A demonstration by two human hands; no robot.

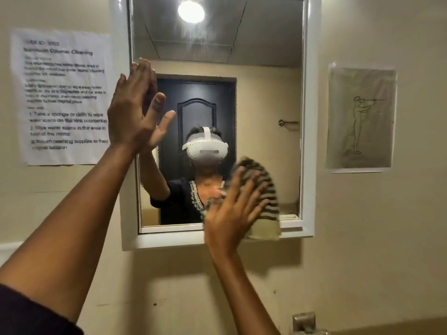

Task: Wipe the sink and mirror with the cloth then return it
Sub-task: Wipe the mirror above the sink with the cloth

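Note:
A white-framed mirror (266, 68) hangs on the beige wall ahead. My right hand (232, 213) presses a striped green-and-dark cloth (266, 213) flat against the mirror's lower right part, over the bottom frame. The cloth looks blurred. My left hand (133, 112) rests flat with fingers spread on the mirror's left edge, holding nothing. The sink is out of sight; only a metal fitting (303, 322) shows at the bottom edge.
A printed instruction sheet (63, 97) is taped to the wall left of the mirror. A line drawing on paper (361, 117) hangs to the right. The mirror reflects a person wearing a headset, a dark door and a ceiling lamp.

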